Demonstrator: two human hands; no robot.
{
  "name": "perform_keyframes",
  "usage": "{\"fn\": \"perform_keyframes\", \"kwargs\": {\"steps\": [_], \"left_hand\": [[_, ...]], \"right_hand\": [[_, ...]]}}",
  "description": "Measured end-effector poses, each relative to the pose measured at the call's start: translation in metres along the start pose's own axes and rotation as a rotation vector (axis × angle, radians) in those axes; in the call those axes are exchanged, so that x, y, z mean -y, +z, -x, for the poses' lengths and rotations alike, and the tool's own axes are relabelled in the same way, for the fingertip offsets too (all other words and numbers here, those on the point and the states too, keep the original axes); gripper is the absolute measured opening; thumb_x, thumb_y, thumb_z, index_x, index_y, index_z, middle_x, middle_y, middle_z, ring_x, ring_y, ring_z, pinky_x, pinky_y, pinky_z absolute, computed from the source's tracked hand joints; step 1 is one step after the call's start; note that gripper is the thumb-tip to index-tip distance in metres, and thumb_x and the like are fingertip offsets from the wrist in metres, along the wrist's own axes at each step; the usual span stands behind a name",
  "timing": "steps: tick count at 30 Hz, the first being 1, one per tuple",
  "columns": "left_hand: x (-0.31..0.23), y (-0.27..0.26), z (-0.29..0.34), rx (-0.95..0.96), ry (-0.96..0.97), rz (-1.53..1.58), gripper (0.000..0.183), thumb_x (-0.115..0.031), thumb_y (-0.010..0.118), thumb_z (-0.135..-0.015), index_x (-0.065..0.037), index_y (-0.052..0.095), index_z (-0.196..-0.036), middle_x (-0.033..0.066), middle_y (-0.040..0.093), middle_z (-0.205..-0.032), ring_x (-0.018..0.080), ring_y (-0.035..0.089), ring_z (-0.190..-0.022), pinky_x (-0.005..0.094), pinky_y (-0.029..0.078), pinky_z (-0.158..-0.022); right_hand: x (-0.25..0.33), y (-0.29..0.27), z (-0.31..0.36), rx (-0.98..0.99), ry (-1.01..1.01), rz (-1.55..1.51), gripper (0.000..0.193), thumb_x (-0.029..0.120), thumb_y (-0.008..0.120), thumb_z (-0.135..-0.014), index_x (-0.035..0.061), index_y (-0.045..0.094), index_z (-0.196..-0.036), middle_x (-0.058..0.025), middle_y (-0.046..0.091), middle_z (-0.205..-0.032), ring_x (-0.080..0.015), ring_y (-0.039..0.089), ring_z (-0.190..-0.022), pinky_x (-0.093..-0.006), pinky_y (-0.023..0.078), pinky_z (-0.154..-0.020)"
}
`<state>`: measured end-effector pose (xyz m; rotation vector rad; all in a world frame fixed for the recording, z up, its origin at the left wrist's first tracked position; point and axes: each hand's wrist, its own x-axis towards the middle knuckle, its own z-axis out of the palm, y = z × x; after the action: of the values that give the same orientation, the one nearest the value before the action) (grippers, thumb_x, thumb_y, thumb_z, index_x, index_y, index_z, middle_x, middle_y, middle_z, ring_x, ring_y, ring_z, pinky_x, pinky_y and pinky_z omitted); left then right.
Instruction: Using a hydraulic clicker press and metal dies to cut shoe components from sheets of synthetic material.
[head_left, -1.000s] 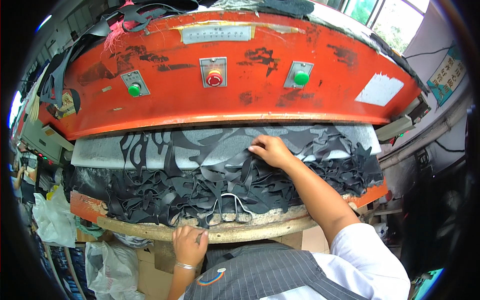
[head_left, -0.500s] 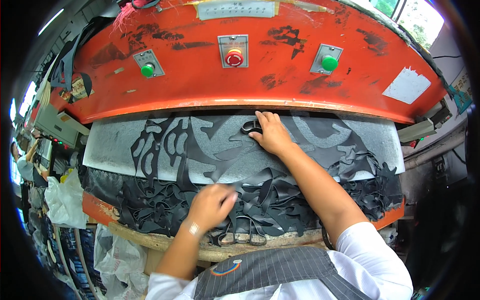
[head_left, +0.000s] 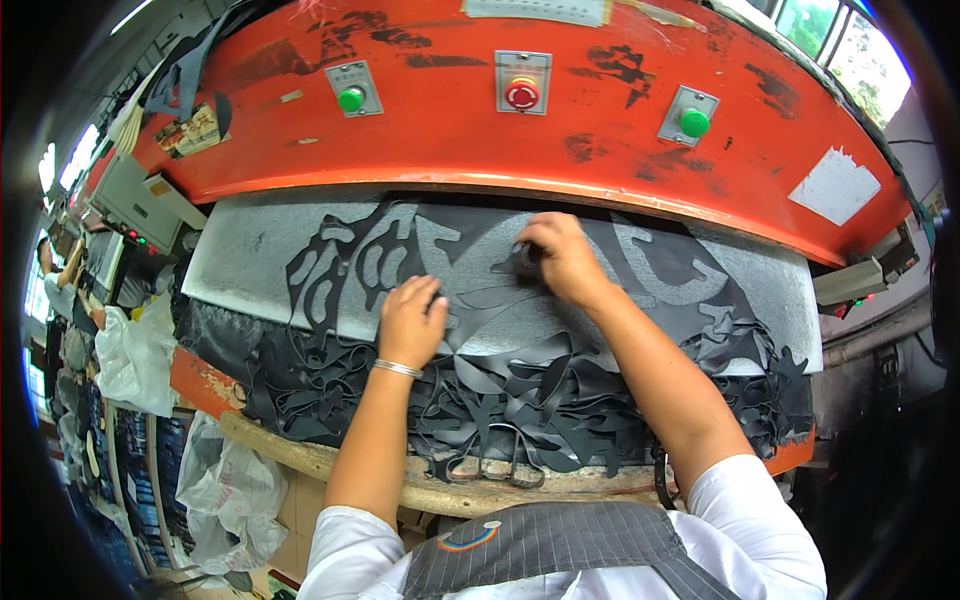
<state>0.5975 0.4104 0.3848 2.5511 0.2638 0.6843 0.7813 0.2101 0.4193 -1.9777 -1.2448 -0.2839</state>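
Closest to the person, low in the frame, black scraps (head_left: 565,405) heap up behind the wooden edge (head_left: 300,459). Beyond, left of centre, the left hand (head_left: 412,322) lies loose and unclenched over the cut black sheet (head_left: 480,220), while near the middle the right hand's (head_left: 562,255) curled fingers grasp a small dark piece (head_left: 526,264) above it. Across the top looms a red machine (head_left: 440,130).
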Motion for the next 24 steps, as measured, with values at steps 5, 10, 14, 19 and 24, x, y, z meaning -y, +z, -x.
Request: {"fn": "perform_keyframes", "kwargs": {"steps": [5,10,14,19,24], "left_hand": [[0.036,-0.01,0.028,-0.102,-0.175,0.112,0.022,-0.012,0.06,-0.083,-0.005,0.055,-0.103,0.0147,0.063,-0.12,0.0356,0.05,-0.123,0.0453,0.035,-0.105],[0.017,0.004,0.033,-0.039,-0.146,0.084,0.021,-0.009,0.059,-0.083,-0.008,0.052,-0.102,0.0121,0.057,-0.131,0.0334,0.042,-0.132,0.0505,0.026,-0.11],[0.005,0.007,0.039,0.032,-0.142,0.072,0.027,-0.008,0.058,-0.083,-0.008,0.053,-0.109,0.0101,0.059,-0.128,0.0321,0.041,-0.134,0.0499,0.026,-0.11],[-0.007,0.006,0.03,0.078,-0.112,0.099,0.034,-0.007,0.058,-0.082,-0.006,0.054,-0.116,0.0073,0.062,-0.122,0.0306,0.04,-0.135,0.0547,0.02,-0.11],[-0.006,0.004,0.03,0.089,-0.101,0.083,0.043,-0.007,0.057,-0.082,-0.004,0.053,-0.124,0.0029,0.064,-0.115,0.0291,0.041,-0.135,0.0537,0.02,-0.11]], "right_hand": [[0.054,0.06,-0.051,0.477,-0.403,-0.082,0.035,-0.004,0.056,-0.072,0.0107,0.068,-0.102,-0.0151,0.054,-0.126,-0.0357,0.047,-0.122,-0.0406,0.043,-0.101],[0.032,0.077,-0.058,0.548,-0.582,-0.005,0.05,-0.007,0.051,-0.073,0.0144,0.066,-0.117,-0.016,0.05,-0.136,-0.0369,0.042,-0.131,-0.0426,0.038,-0.107],[0.039,0.047,-0.012,0.414,0.003,-0.258,0.078,0.004,0.066,-0.068,0.0067,0.043,-0.142,-0.0237,0.046,-0.14,-0.0364,0.042,-0.132,-0.0415,0.034,-0.109],[0.058,0.079,0.026,0.204,0.109,0.115,0.072,0.027,0.078,-0.076,0.001,0.047,-0.136,-0.0214,0.058,-0.126,-0.0376,0.055,-0.116,-0.043,0.038,-0.102],[0.062,0.082,0.028,0.151,0.116,0.132,0.054,0.029,0.075,-0.078,0.0048,0.06,-0.124,-0.02,0.059,-0.127,-0.0388,0.055,-0.115,-0.0438,0.039,-0.102]]}}
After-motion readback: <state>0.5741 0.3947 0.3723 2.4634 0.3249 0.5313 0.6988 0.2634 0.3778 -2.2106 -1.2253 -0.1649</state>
